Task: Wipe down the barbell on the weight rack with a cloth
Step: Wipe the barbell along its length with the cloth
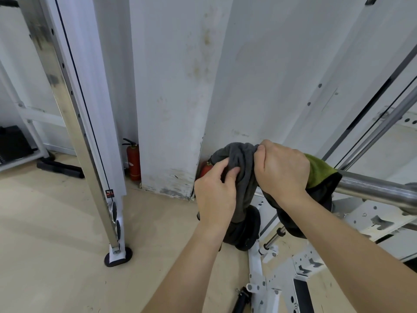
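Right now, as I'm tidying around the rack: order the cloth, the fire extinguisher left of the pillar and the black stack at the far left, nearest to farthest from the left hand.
1. Cloth: gripped by the left hand, draped over the barbell end.
2. Fire extinguisher: on the floor, left of the pillar.
3. Black stack: far left edge.

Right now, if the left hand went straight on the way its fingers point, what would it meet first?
The left hand pinches the cloth; pushing on, it would likely meet the right hand, though depth is unclear.
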Motion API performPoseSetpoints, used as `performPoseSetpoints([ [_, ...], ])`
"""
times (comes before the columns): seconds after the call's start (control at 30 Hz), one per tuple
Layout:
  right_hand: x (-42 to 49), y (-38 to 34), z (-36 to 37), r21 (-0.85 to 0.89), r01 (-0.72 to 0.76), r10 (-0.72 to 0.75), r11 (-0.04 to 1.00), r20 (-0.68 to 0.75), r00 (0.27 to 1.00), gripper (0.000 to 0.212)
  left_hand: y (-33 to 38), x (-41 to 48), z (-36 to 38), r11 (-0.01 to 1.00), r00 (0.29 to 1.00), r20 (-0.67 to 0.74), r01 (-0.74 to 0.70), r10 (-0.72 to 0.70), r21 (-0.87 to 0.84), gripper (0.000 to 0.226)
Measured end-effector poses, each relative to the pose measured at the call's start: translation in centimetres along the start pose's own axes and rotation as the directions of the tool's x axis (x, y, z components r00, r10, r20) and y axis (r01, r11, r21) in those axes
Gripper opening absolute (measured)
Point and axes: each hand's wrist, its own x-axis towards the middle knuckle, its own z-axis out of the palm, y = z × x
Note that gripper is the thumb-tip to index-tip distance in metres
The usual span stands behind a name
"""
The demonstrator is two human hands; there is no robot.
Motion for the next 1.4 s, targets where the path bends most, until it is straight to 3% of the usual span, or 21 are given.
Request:
performPoseSetpoints([
  [0.13, 0.1, 0.1, 0.0, -0.011, -0.002, 0.002, 1.0, 0.017, 1.0, 0.047, 0.9, 0.5, -0.3, 0.983, 0.99, -0.013, 0.135, -0.138, -0.124, 0.024],
  [0.23, 0.1, 0.0, 0.0, -0.009, -0.005, 0.005, 1.0, 0.005, 1.0, 0.045, 0.9, -0.1, 0.0, 0.979, 0.993, 0.106, 0.065, -0.045, -0.192, 0.043],
  [0.3, 0.0, 0.0, -0.1, 0.001, -0.007, 0.007, 1.0, 0.009, 1.0, 0.045, 0.3, -0.6, 0.0, 0.991, 0.987, 0.157, -0.021, 0.042, -0.129, 0.054],
  [0.37, -0.1, -0.1, -0.2, 0.001, -0.007, 0.007, 1.0, 0.025, 1.0, 0.046, 0.0, -0.6, -0.4, 0.996, 0.983, 0.159, -0.084, 0.088, -0.034, 0.046],
  [0.47, 0.0, 0.0, -0.3, 0.001, -0.009, 0.009, 1.0, 0.047, 0.999, 0.047, 0.2, 0.1, -1.3, 0.997, 0.995, 0.08, -0.058, 0.053, 0.058, 0.024],
  [0.53, 0.1, 0.0, -0.3, -0.004, -0.014, 0.014, 1.0, 0.064, 0.998, 0.043, 1.0, 0.5, -1.7, 1.0, 0.999, 0.05, 0.003, -0.004, 0.029, 0.02],
  [0.67, 0.2, 0.1, -0.4, 0.005, -0.021, 0.02, 1.0, 0.078, 0.997, 0.04, 1.7, 0.2, -1.1, 0.992, 0.986, 0.156, 0.07, -0.053, -0.103, 0.036],
  [0.9, 0.1, 0.9, -1.2, 0.056, 0.055, -0.062, 0.997, 0.128, 0.99, 0.041, 3.1, 0.9, -3.1, 0.988, 0.995, 0.094, 0.006, -0.021, 0.155, 0.006],
  [1.0, -0.5, 2.5, -2.0, 0.144, 0.056, -0.068, 0.988, 0.073, 0.995, 0.046, 5.9, 0.7, -3.0, 0.994, 0.998, 0.011, -0.063, 0.063, 0.089, 0.007],
  [1.07, -1.7, 4.4, -2.5, 0.09, 0.055, -0.059, 0.994, 0.04, 0.997, 0.047, 8.4, 0.5, -1.8, 0.989, 0.991, -0.004, -0.135, 0.136, 0.052, 0.01],
  [1.17, -3.5, 8.9, -2.7, -0.017, 0.064, -0.064, 0.998, 0.02, 0.998, 0.041, 12.1, 1.1, 1.3, 0.979, 0.979, 0.023, -0.204, 0.204, -0.01, 0.014],
  [1.27, -4.6, 13.5, -3.2, -0.008, 0.078, -0.079, 0.997, -0.009, 0.997, 0.028, 14.8, 1.8, 6.0, 0.982, 0.977, 0.096, -0.187, 0.19, -0.038, 0.017],
  [1.33, -5.3, 16.5, -4.1, 0.064, -0.011, 0.014, 0.998, -0.042, 0.999, 0.023, 15.8, 1.9, 9.9, 0.994, 0.983, 0.156, -0.086, 0.096, -0.069, 0.019],
  [1.4, -5.8, 20.1, -5.7, 0.274, -0.25, 0.275, 0.929, -0.056, 0.96, 0.021, 16.6, 1.7, 14.1, 0.993, 0.98, 0.197, 0.009, 0.014, -0.117, 0.02],
])
